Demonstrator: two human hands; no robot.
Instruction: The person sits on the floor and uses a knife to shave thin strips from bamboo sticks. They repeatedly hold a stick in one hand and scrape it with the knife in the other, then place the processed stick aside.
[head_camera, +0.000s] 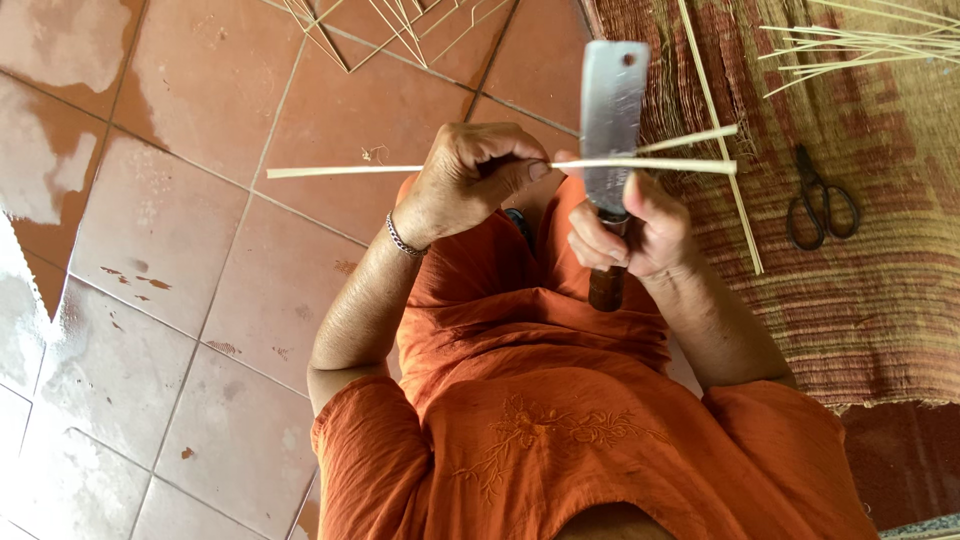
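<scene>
Over an orange-clad lap, the left hand pinches a pale, thin bamboo strip while the right hand grips a cleaver (flat steel blade, dark wooden handle) set against it. Beyond lie black scissors on a woven mat, loose strips, and glossy terracotta floor tiles.

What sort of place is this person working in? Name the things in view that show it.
Probably a home floor used as a craft spot for splitting bamboo: terracotta floor tiles, a woven mat with scissors, and loose bamboo strips.
</scene>
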